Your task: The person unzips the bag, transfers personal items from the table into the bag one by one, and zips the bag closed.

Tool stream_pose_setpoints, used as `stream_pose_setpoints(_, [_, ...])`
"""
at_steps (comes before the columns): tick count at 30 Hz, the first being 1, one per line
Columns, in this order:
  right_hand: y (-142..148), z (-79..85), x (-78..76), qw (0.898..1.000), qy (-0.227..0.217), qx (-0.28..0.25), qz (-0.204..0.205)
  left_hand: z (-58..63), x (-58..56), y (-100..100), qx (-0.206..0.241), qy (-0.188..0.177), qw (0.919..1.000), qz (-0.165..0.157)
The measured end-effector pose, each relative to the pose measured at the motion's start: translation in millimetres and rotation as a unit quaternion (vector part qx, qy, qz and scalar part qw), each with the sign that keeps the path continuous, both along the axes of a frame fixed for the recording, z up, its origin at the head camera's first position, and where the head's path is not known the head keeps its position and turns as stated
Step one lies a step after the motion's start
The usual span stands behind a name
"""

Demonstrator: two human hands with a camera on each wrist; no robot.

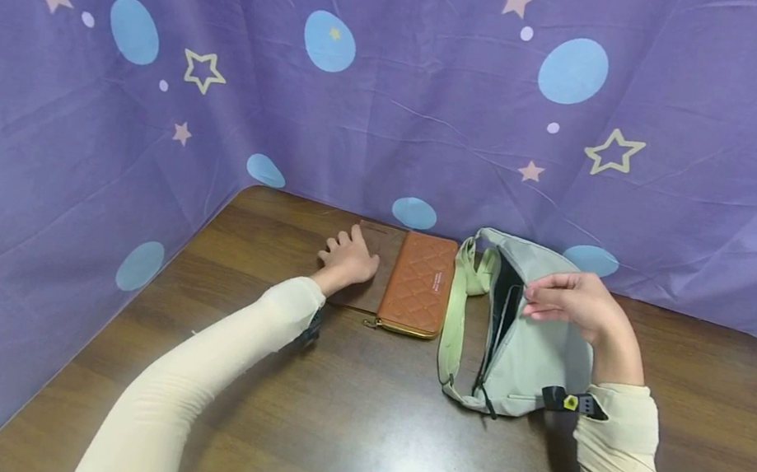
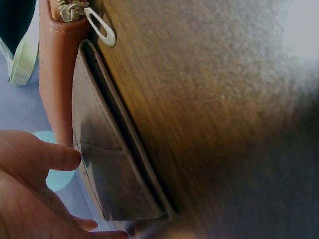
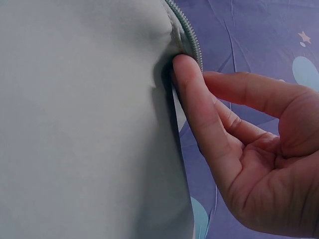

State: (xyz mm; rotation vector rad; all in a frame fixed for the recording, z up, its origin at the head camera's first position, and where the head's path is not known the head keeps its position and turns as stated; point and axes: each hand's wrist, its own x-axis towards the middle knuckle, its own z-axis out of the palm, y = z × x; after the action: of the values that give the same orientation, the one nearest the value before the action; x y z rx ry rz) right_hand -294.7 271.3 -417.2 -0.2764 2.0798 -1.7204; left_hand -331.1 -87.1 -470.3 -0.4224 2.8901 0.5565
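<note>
My left hand (image 1: 348,258) reaches over a flat dark brown wallet (image 1: 375,292), fingers spread. In the left wrist view its thumb lies right at the wallet's face, with other fingers near the far end. Against that wallet sits a tan quilted zip purse (image 1: 419,284) with a gold zip. To the right stands a pale grey-green bag (image 1: 541,359), its zip undone and dark inside. My right hand (image 1: 578,303) pinches the edge of the bag's opening between thumb and fingers, beside the zip teeth in the right wrist view.
The bag's light green strap (image 1: 455,324) hangs down its left side, close to the purse. All of it rests on a brown wooden table (image 1: 331,429). A purple curtain (image 1: 397,122) with stars and blue ovals hangs behind and to the left.
</note>
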Motion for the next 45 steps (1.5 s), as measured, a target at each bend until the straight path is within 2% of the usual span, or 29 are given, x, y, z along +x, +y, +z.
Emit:
stream_pose_setpoints(5, [-0.2, -0.5, -0.4, 1.0, -0.004, 0.001, 0.0, -7.0, -4.1, 2.4, -0.026, -0.02, 0.9994, 0.008])
stream_pose_setpoints(12, [0.6, -0.9, -0.5, 1.0, -0.005, 0.002, -0.002, 1.0, 1.9, 8.4, -0.026, -0.036, 0.999, -0.001])
stream_pose_setpoints(16, [0.9, -0.9, -0.2, 1.0, -0.007, 0.001, -0.002, 1.2, 1.5, 11.3, -0.039, -0.048, 0.998, -0.012])
stream_pose_setpoints(21, [1.0, -1.0, 0.0, 1.0, -0.004, 0.003, -0.001, -3.2, -2.5, 14.0, -0.048, -0.046, 0.9977, -0.015])
stream_pose_setpoints(25, [1.1, -1.5, -0.5, 1.0, -0.002, 0.004, -0.002, -0.9, 1.8, 17.5, -0.057, -0.026, 0.998, -0.013])
stream_pose_setpoints(32, [0.9, -2.6, -1.2, 1.0, 0.0, 0.005, -0.001, -7.9, -14.4, 14.6, -0.058, -0.049, 0.9971, -0.003])
stream_pose_setpoints(45, [-0.5, -1.3, -1.6, 1.0, 0.001, 0.008, 0.0, -5.1, -17.3, 16.3, -0.066, -0.045, 0.9967, 0.015])
